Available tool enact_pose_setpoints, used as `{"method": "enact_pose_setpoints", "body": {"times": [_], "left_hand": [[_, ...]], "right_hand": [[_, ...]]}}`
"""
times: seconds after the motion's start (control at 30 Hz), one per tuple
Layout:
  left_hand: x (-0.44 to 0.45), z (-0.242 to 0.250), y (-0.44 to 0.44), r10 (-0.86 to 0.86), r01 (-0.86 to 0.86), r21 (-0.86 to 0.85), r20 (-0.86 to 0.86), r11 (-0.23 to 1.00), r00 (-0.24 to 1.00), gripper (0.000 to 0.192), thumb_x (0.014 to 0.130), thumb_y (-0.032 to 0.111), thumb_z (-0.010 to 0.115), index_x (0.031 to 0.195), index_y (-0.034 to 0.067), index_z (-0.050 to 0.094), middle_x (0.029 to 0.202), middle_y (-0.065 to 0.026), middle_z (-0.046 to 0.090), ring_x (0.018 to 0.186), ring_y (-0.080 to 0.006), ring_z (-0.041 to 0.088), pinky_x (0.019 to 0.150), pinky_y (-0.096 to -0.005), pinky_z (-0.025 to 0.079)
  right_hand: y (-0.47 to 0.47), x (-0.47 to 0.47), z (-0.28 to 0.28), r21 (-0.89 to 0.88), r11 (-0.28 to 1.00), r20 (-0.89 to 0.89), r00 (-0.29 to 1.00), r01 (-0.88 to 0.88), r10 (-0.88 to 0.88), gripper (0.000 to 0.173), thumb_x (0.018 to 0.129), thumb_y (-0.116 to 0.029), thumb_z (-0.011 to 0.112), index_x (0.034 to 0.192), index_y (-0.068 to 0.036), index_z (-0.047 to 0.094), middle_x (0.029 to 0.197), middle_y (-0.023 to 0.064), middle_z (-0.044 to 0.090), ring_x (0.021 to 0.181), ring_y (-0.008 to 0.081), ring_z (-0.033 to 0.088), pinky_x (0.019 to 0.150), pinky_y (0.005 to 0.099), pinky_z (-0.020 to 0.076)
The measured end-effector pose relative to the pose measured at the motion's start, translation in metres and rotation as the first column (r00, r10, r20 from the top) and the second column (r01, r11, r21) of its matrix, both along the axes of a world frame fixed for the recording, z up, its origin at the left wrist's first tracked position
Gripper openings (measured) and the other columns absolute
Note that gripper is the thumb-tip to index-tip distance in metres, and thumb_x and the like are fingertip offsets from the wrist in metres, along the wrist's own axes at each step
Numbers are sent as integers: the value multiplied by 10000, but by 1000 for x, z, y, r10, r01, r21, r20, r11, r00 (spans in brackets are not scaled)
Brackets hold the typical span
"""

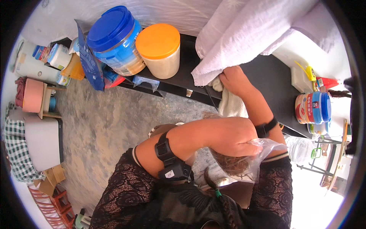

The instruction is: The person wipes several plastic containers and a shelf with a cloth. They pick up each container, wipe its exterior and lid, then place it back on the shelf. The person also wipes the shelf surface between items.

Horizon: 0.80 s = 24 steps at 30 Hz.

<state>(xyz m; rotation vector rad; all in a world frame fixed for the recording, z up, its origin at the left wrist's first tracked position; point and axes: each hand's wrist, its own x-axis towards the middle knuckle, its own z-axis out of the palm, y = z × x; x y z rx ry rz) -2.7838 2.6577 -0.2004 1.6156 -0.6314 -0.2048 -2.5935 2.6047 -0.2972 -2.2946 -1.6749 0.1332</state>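
Note:
My left hand (248,144) is closed on the gathered top of a clear plastic bag (261,156). A brown, fibrous-looking mass (233,164) shows through the bag below it; what it is I cannot tell. My left forearm crosses in front of my body. Farther out, my right hand (236,80) is curled on a cream cloth (233,103) at the front edge of a black table (257,77). The hem of a hanging white curtain (228,43) touches that hand, and its fingertips are partly hidden.
On the table stand a blue-lidded jar (117,40), an orange-lidded canister (160,51), and, at right, another blue-lidded jar (313,107) near a yellow tape measure (310,73). A large clear bottle (298,146) stands at right. Concrete floor (97,128) lies left, beside a checked cloth (18,148).

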Motion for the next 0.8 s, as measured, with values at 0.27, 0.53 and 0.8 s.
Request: {"method": "enact_pose_setpoints", "body": {"times": [0.27,0.53,0.8], "left_hand": [[-2,-2,11,-76,76,-28,-10,997,997,319,976,278,537,893,61,757,810,-114,714,721,-269,665,693,-375,499],[0,-6,-9,-74,74,-72,7,995,997,347,973,250,530,820,50,769,730,-147,704,670,-302,656,681,-388,493],[12,-17,-25,-105,104,35,33,994,994,313,972,213,528,852,57,772,782,-156,720,691,-313,670,686,-381,507]], "right_hand": [[22,15,-13,82,979,-196,966,188,-169,381,851,-150,604,1210,-35,660,1251,236,623,1170,430,589,1027,477,467],[-64,-28,16,158,982,-396,905,-101,157,451,729,112,557,1090,-95,733,1268,139,639,1252,367,525,1064,443,446],[-222,-38,9,236,924,-314,923,302,-221,348,714,137,551,911,-86,731,1227,53,664,1202,310,540,1049,411,428]]}}
